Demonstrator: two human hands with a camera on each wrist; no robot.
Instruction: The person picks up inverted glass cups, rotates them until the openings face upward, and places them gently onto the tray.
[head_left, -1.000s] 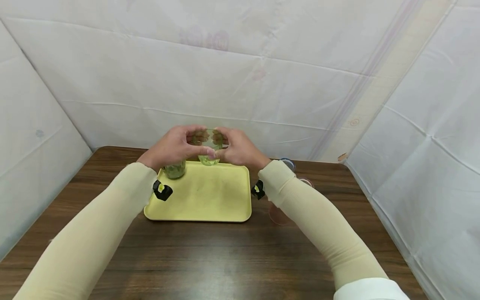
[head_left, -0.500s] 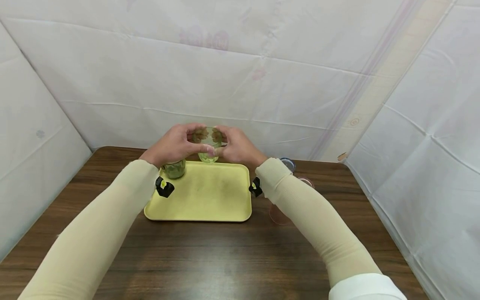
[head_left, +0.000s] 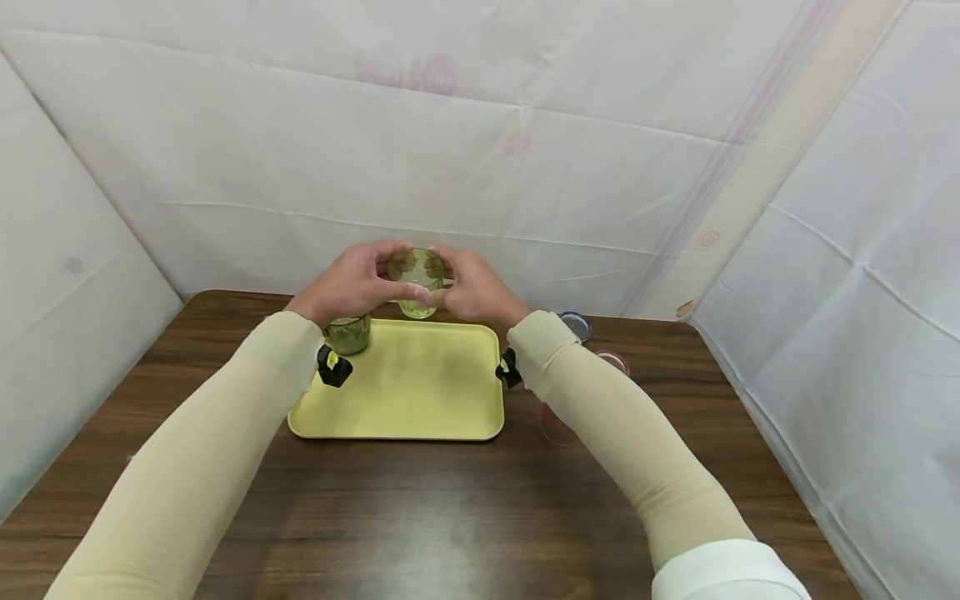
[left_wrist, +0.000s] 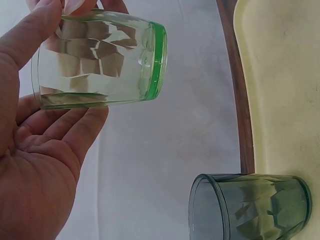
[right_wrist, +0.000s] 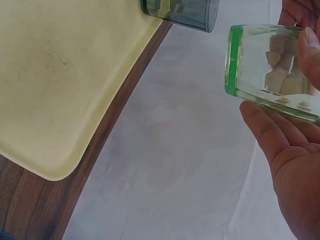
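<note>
While both hands (head_left: 352, 283) (head_left: 472, 290) hold a light green glass (head_left: 417, 279) aloft over the yellow tray's (head_left: 412, 400) far edge, a dark green glass (head_left: 347, 333) already stands there. Left wrist: fingers (left_wrist: 60, 135) curled round the tumbler. Right wrist: same grip; placement judged pending.

Head view: looks forward and down from above the counter (head_left: 420, 500), taking in the whole yellow tray (head_left: 408, 400). Left wrist view: close, rolled sideways, tray (left_wrist: 280, 90) at its right edge. Right wrist view: close, tray (right_wrist: 55, 85) at left. All share the pale green glass (head_left: 417, 282) (left_wrist: 100, 57) (right_wrist: 272, 70) above the tray's far edge.
</note>
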